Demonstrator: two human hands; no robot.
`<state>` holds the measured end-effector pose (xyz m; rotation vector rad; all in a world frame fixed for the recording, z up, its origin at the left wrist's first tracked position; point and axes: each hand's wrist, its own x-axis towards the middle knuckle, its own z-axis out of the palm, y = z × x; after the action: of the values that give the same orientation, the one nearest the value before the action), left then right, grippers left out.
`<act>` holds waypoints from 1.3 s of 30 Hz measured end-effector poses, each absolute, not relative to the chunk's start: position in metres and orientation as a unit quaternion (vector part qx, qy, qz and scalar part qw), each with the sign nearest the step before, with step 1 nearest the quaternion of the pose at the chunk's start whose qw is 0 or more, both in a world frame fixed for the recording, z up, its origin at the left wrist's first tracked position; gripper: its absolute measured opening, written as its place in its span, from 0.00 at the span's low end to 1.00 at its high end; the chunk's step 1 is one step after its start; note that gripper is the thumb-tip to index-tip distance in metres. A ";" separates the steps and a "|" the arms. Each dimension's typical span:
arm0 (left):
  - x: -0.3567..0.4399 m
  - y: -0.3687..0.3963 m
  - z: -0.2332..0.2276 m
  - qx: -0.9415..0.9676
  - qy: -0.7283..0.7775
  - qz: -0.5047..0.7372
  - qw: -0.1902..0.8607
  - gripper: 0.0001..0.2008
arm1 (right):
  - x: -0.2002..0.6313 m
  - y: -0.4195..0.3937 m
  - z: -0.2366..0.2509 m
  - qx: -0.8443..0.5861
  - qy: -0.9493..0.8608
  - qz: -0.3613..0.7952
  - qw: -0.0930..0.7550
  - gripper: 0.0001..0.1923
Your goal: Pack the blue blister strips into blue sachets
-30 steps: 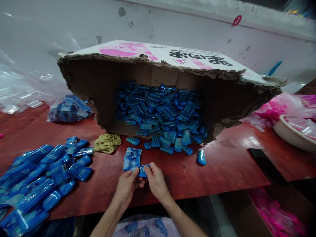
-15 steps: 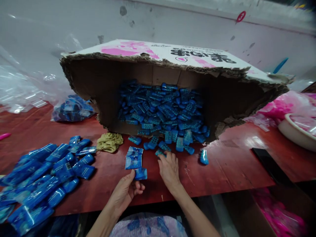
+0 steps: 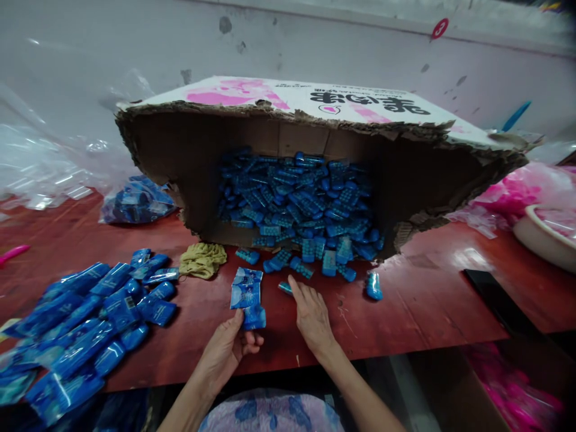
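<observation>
While the left hand [image 3: 224, 350] pinches a small blue wrapper [image 3: 255, 318] between thumb and fingers, the right hand [image 3: 312, 315] is out over the red table [image 3: 405, 312], palm down, fingers pointing towards the box. And look at those right fingertips: a blue-green piece [image 3: 285, 288] pokes out beside the index finger, lying low near the tabletop, though whether the fingers grip it or merely rest against it, I cannot tell. That pinched wrapper sits right at the lower edge of the flat printed wrappers [image 3: 246, 288], between the two hands. Straight ahead, the torn-edged cardboard box [image 3: 279, 96] gapes towards us on its side, a great pile of blue pieces [image 3: 292, 192] inside, several spilling out over its front edge onto the table. One lone piece [image 3: 374, 286] lies apart, over to the right. Across on the left, a heap of filled blue packets [image 3: 85, 324] spreads along the table, with a crumpled yellow-green cloth [image 3: 203, 260] between it and the box, and a clear bag [image 3: 137, 201] of blue items behind. Far right, a black slab [image 3: 495, 300] lies flat, a pale bowl [image 3: 531, 237] beyond it.
</observation>
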<state>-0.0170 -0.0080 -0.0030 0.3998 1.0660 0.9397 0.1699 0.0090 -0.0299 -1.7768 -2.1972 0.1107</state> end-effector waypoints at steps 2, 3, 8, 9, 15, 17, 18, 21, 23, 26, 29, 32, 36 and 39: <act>-0.017 -0.007 -0.005 0.179 0.491 0.431 0.736 0.16 | 0.171 0.004 -0.034 -0.605 -0.782 0.020 0.149 0.28; -0.018 -0.006 -0.005 0.178 0.492 0.432 0.735 0.16 | 0.171 0.001 -0.037 -0.599 -0.787 0.009 0.147 0.26; -0.018 -0.005 -0.009 0.169 0.501 0.437 0.727 0.16 | 0.167 -0.004 -0.042 -0.608 -0.775 -0.011 0.173 0.19; -0.018 -0.005 -0.009 0.160 0.508 0.443 0.721 0.16 | 0.166 -0.004 -0.040 -0.608 -0.770 0.002 0.192 0.19; -0.015 -0.004 -0.009 0.133 0.534 0.456 0.699 0.17 | 0.168 -0.015 -0.010 -0.579 -0.718 0.136 0.361 0.15; -0.013 -0.004 -0.008 0.136 0.533 0.457 0.699 0.18 | 0.167 -0.023 0.000 -0.552 -0.723 0.161 0.383 0.15; -0.013 -0.004 -0.008 0.139 0.532 0.456 0.700 0.19 | 0.165 -0.027 0.005 -0.539 -0.729 0.166 0.387 0.16; -0.011 -0.004 -0.008 0.147 0.527 0.457 0.701 0.20 | 0.161 -0.035 0.011 -0.515 -0.751 0.152 0.384 0.17; -0.011 -0.005 -0.009 0.157 0.524 0.459 0.700 0.20 | 0.158 -0.036 0.011 -0.512 -0.761 0.126 0.377 0.17; -0.011 -0.006 -0.008 0.164 0.526 0.466 0.692 0.20 | 0.155 -0.036 0.010 -0.513 -0.777 0.092 0.354 0.17; -0.010 -0.006 -0.005 0.151 0.536 0.474 0.682 0.19 | 0.153 -0.038 0.010 -0.512 -0.788 0.070 0.335 0.16; -0.009 -0.005 -0.002 0.154 0.537 0.478 0.678 0.19 | 0.153 -0.039 0.012 -0.507 -0.793 0.058 0.332 0.15; -0.011 -0.002 -0.002 0.175 0.540 0.481 0.668 0.19 | 0.153 -0.039 0.013 -0.508 -0.793 0.065 0.330 0.15; -0.013 0.001 -0.002 0.196 0.540 0.490 0.655 0.19 | 0.153 -0.039 0.012 -0.505 -0.792 0.089 0.333 0.17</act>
<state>-0.0130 0.0008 -0.0019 0.4437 1.2252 1.1106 0.1532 -0.0385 0.0125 -1.3182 -2.0673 0.2312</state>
